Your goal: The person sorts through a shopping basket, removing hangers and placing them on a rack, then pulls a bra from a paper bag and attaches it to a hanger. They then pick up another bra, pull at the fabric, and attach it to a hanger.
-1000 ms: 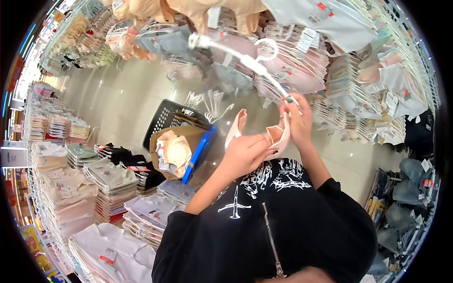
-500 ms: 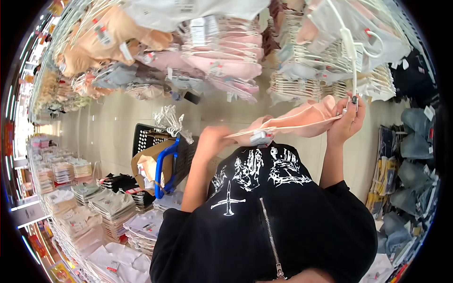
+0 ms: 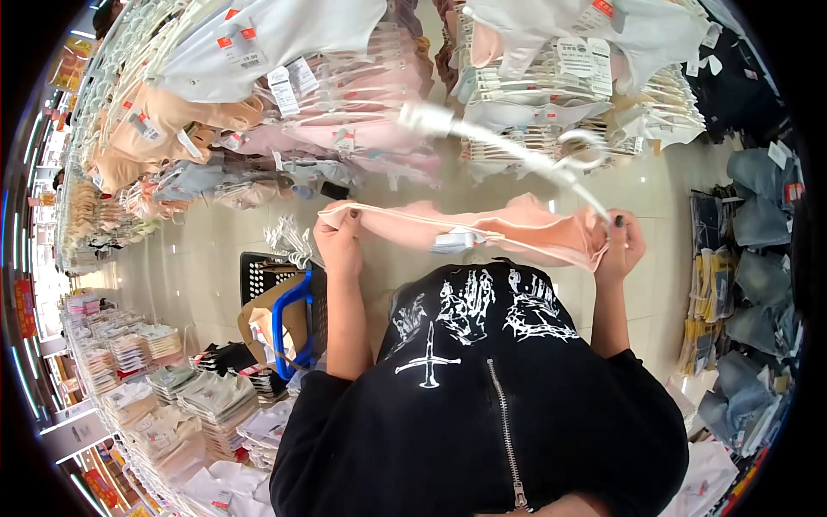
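A peach bra (image 3: 508, 226) stretches sideways in front of my chest, a white tag (image 3: 458, 241) near its middle. My left hand (image 3: 340, 237) pinches its left end, thumb on top. At the other end my right hand (image 3: 622, 246) is closed on the fabric and on one end of a white plastic hanger (image 3: 517, 155). The hanger slants up and to the left from that hand, blurred by motion, its hook over the racks in this view.
Racks of hanging pink bras (image 3: 379, 129) and white ones (image 3: 543, 112) stand ahead. A black basket with a blue handle (image 3: 280, 327) holds a cardboard box and loose hangers (image 3: 289, 239) at left. Folded clothes (image 3: 211, 405) are stacked lower left; jeans (image 3: 758, 224) hang at right.
My left hand has moved left and slightly up, drawing the bra out wider. The hanger has swung from upright to a leftward slant. The whole view has shifted a little.
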Motion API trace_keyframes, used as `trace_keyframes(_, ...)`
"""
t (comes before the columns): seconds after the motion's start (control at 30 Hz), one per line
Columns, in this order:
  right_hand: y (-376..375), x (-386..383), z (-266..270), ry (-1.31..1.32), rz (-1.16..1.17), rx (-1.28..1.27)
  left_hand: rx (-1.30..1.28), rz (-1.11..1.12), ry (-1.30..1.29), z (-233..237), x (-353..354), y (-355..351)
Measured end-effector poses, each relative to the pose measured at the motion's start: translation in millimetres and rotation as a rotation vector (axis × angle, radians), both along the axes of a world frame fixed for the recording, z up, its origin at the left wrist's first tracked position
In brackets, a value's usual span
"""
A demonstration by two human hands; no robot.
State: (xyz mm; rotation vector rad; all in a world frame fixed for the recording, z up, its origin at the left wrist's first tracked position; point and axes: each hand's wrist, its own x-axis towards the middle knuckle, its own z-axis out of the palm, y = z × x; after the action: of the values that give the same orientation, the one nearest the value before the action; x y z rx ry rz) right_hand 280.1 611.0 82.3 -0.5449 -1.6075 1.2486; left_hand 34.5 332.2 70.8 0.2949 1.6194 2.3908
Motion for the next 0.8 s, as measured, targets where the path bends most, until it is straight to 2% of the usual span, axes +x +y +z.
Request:
trace_keyframes(0.03,-7,4,-4,-0.043,0.023,-0.037,0.028,0.015,0.03,4,1,4)
trace_keyframes(0.13,-26,8,-1,-0.043,0.214,-0.36,0.026,0.056,0.209,26,6,19)
trace_keyframes(0.27,-32,11,-9,-0.077,0.284,-0.567,-0.032,0.053,0.173,36,17,24)
trace_keyframes(0.4,-39,16,-13,-0.132,0.292,-0.67,-0.05,-0.03,0.153,30,32,32)
trace_keyframes(0.67,-38,19,-27,-0.26,0.417,-0.64,0.043,-0.083,0.163,42,41,27)
trace_keyframes(0.8,-38,17,-31,-0.285,0.489,-0.613,-0.127,-0.086,0.138,38,41,14)
